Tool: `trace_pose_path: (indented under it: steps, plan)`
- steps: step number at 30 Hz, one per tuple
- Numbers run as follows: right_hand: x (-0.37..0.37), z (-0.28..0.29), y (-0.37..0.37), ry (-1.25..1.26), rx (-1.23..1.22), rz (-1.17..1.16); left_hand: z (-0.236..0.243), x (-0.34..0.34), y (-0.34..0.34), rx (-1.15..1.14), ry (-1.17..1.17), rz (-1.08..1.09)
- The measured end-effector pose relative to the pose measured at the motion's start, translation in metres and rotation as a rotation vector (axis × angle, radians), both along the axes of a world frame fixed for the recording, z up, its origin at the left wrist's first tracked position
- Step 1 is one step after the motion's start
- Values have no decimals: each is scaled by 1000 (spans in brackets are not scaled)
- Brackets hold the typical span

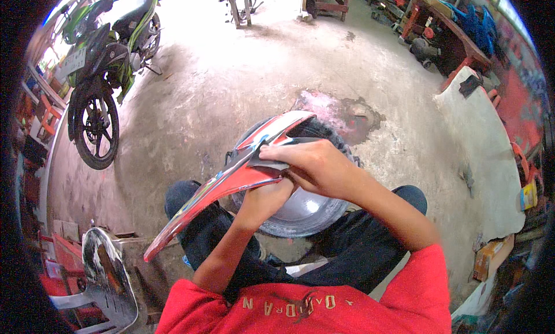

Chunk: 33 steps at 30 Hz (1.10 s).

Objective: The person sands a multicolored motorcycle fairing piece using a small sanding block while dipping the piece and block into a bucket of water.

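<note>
A long, curved motorcycle fairing panel, red and white with dark and blue stripes, is held slanting over a round grey basin between my knees. My left hand is closed on the panel's lower edge from beneath, its fingertips hidden behind it. From above, my right hand bends over the panel's middle, fingers pressed together on a small dark grey sheet against the surface. Whether that sheet is sandpaper I cannot tell. The basin's inside looks wet and shiny, and the panel covers its far left part.
A green and black motorcycle stands at far left. Close on my left is a paint-stained white plastic chair. A wooden workbench lines the far right, with a pale panel nearer. Beyond the basin the concrete floor has a pinkish-white wet stain.
</note>
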State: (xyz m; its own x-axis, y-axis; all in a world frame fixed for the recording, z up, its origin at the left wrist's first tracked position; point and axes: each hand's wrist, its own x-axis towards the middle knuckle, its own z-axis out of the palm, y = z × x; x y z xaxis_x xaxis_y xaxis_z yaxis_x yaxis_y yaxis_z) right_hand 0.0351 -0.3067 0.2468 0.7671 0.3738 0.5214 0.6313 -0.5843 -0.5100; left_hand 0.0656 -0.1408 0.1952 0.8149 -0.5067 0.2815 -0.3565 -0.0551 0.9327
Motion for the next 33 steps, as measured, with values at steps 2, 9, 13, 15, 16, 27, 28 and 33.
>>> trace_pose_path:
  steps: [2,9,13,15,16,27,28,33]
  plan:
    - [5,-10,-15,98,30,-27,6,2,-1,96,69,-99]
    - [0,0,4,-65,93,5,-6,0,1,39,-36,-38]
    - [20,-7,-28,160,-176,-252,13,-1,-3,40,115,-75]
    - [7,-6,-17,170,-116,-193,14,0,0,53,77,-60]
    - [-3,-3,-5,197,-54,-136,10,-2,2,69,57,-47]
    - [-4,-9,11,-124,66,17,-15,-1,6,133,-121,10]
    - [0,-14,1,-98,52,13,-4,-2,3,125,48,-40]
    - [8,-2,-12,112,-91,-143,9,-3,-2,62,157,-45]
